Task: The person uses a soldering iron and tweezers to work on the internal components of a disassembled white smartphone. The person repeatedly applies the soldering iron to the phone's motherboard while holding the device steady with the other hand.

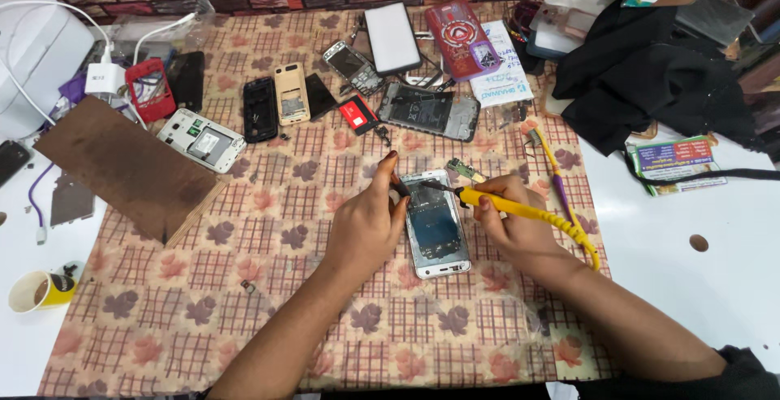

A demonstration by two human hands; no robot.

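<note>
1. Head view, centre of frame: opened phone (437, 225) lies face-down on the patterned cloth (244, 286), back cover off, board exposed.
2. Left hand (367, 225) rests against the phone's left edge, fingers curled, fingertips pinching a small dark piece at the phone's upper left corner; exactly what it is cannot be told.
3. Right hand (513, 225) is closed around the yellow soldering iron (520, 209), held like a pen, tip at the phone's top edge.
4. Judgement: keep the left hand pressing the phone still, heel of the right hand planted on the cloth.
5. Judgement: touch the tip only briefly; the yellow cord (561, 180) right of centre must not drag.
6. Upper half of frame: other dismantled phones (429, 111), well apart.
</note>
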